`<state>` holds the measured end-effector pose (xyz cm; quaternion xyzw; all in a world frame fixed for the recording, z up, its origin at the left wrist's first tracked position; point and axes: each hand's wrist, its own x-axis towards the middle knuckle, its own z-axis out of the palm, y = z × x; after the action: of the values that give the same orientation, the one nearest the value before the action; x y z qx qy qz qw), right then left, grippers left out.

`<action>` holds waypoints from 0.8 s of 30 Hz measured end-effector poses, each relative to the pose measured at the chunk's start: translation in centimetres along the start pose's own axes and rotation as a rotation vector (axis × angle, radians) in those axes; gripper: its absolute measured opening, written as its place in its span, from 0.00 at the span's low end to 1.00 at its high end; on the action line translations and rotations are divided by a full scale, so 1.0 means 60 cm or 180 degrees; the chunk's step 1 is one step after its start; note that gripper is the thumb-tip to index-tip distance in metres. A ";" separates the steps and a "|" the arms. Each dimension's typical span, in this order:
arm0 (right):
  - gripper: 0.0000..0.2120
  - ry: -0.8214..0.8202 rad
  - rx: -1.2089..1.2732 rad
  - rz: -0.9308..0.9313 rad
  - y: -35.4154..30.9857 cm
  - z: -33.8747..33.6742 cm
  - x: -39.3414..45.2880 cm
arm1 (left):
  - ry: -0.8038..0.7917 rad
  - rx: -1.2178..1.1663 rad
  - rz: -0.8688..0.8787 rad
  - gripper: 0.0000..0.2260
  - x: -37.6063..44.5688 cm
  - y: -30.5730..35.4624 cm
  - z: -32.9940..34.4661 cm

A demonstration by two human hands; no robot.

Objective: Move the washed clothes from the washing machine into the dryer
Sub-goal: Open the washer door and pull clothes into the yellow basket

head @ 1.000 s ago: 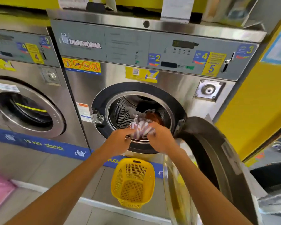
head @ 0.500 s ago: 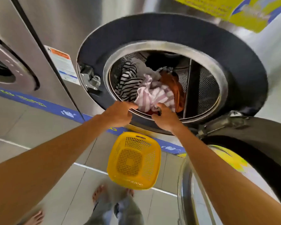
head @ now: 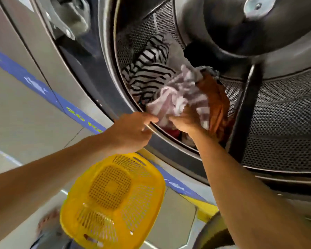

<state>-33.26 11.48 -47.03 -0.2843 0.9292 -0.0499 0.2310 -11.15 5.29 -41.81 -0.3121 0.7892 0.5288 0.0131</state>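
The washing machine's perforated steel drum [head: 280, 112] fills the upper right, its door open. Inside lie a black-and-white striped garment [head: 147, 72], a pink-and-white striped garment [head: 176, 97] and an orange garment [head: 217, 103]. My right hand [head: 185, 121] is inside the drum mouth, closed on the pink-and-white striped garment from below. At the drum's lower rim, my left hand [head: 133, 130] pinches the same garment's left edge with its fingertips.
A yellow plastic laundry basket [head: 113, 200] stands on the tiled floor directly below my hands, with nothing in it. The door hinge [head: 65, 20] is at the upper left. The open door's edge [head: 214, 230] shows at the bottom right. A neighbouring machine's panel [head: 16, 97] is left.
My head has dropped much closer to the drum opening. Both hands have stayed on the pink-and-white striped garment, and the right hand has gone deeper under it.
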 end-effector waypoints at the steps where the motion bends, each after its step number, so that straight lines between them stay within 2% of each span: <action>1: 0.29 0.0164 0.0124 -0.0009 0.004 0.007 0.002 | 0.0049 -0.0162 -0.0011 0.21 0.001 -0.004 0.007; 5: 0.17 0.0536 0.1716 0.0593 0.007 -0.005 -0.036 | 0.0140 -0.0458 -0.0105 0.19 -0.008 -0.014 0.026; 7: 0.09 0.1019 0.2519 0.0913 -0.002 -0.030 -0.087 | 0.0262 -0.0573 -0.0158 0.17 -0.008 -0.014 0.028; 9: 0.10 0.1332 0.3552 0.0965 -0.018 -0.057 -0.153 | 0.0406 -0.1004 -0.0299 0.19 -0.010 -0.002 0.016; 11: 0.15 0.1082 0.4206 0.0865 -0.035 -0.064 -0.211 | 0.0181 -0.1673 -0.0525 0.27 -0.015 0.021 0.000; 12: 0.15 0.0769 0.4300 0.0812 -0.045 -0.059 -0.239 | -0.0073 -0.1976 -0.0563 0.29 -0.020 0.035 -0.007; 14: 0.16 -0.0198 0.4169 0.0605 -0.062 -0.040 -0.286 | -0.0504 -0.2493 -0.0411 0.25 -0.034 0.055 -0.013; 16: 0.12 -0.1015 0.3579 0.0353 -0.066 -0.028 -0.321 | -0.0493 -0.2626 -0.0390 0.16 -0.054 0.065 -0.010; 17: 0.08 -0.1202 0.3177 0.0234 -0.061 -0.026 -0.331 | -0.0311 -0.2520 -0.0446 0.13 -0.066 0.061 -0.007; 19: 0.06 -0.1237 0.2520 0.0136 -0.046 -0.031 -0.345 | 0.0055 -0.2365 -0.0483 0.06 -0.095 0.037 0.005; 22: 0.12 -0.0917 0.2004 -0.0287 -0.035 -0.028 -0.363 | 0.0243 -0.2177 -0.0572 0.06 -0.139 -0.003 0.028; 23: 0.17 -0.0774 0.2083 -0.0493 -0.033 -0.017 -0.368 | 0.0333 -0.2093 -0.0642 0.06 -0.154 -0.016 0.039; 24: 0.26 -0.0779 0.2285 -0.0598 -0.031 -0.008 -0.374 | 0.0403 -0.2012 -0.0716 0.06 -0.167 -0.029 0.048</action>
<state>-16.12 22.30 -37.21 -0.2730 0.7881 -0.3584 0.4194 -3.12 12.09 -41.05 -0.4180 0.5461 0.7221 -0.0751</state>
